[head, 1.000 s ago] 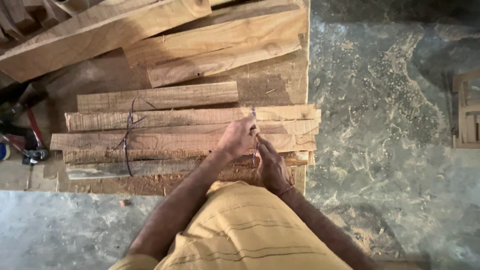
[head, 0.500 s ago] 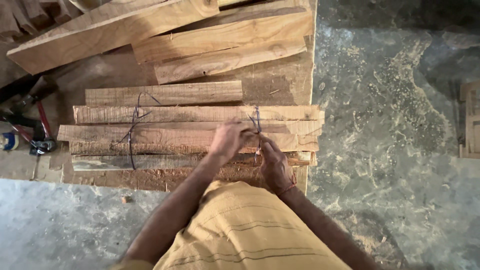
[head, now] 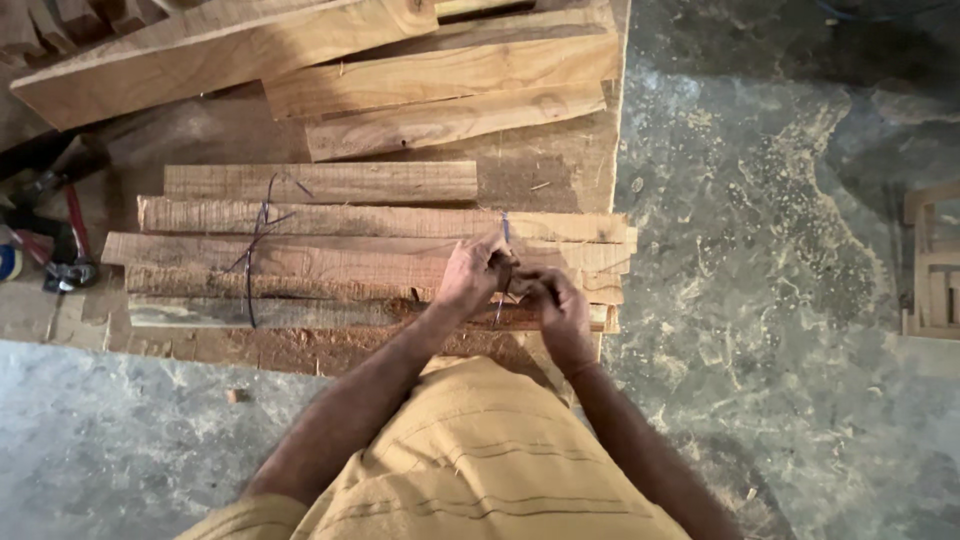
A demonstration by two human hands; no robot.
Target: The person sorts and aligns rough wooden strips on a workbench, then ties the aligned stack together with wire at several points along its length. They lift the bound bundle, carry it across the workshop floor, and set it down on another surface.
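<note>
Lying across a flat wooden board on the floor, a bundle of rough, bark-edged wooden slats (head: 370,255) is bound near its right end with a thin dark cord (head: 504,228), which is pinched closed between the left hand (head: 470,275) and the right hand (head: 555,305). The slats are judged stiff, splintery and fairly heavy together, best gripped from beneath near both ties, while the cord is limp and light. A second dark tie (head: 258,240) is seen towards the left end, thick sawn planks (head: 440,75) beyond, and sawdust-strewn concrete floor (head: 760,250) to the right.
</note>
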